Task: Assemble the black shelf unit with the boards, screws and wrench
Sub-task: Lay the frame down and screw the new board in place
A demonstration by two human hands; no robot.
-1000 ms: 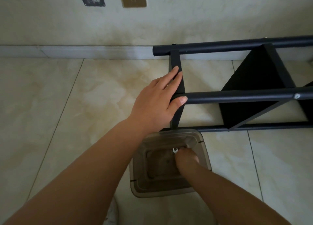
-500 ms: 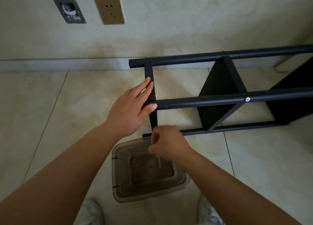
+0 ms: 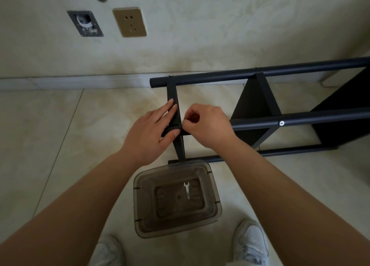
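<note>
The black shelf unit (image 3: 300, 118) lies on its side on the tile floor, with a black board (image 3: 252, 105) fitted between its tubes. My left hand (image 3: 152, 131) grips the end crossbar where it meets the middle tube, fingers flat on the bar and thumb under the tube. My right hand (image 3: 208, 125) is pinched shut at that same joint on something small that the fingers hide. A silver screw head (image 3: 281, 123) sits further right in the middle tube. The small white wrench (image 3: 187, 189) lies in the bottom of a clear bin (image 3: 138, 205) below my hands.
The bin stands on the floor against the frame's lowest tube, between my two white shoes (image 3: 252, 243). The wall with a socket (image 3: 130, 22) and a baseboard (image 3: 80, 82) runs close behind the shelf. Bare tile floor lies to the left.
My right hand has come up out of the bin, pinched shut, and moved to the joint beside my left hand. The wrench stays in the bin. The view has tilted down.
</note>
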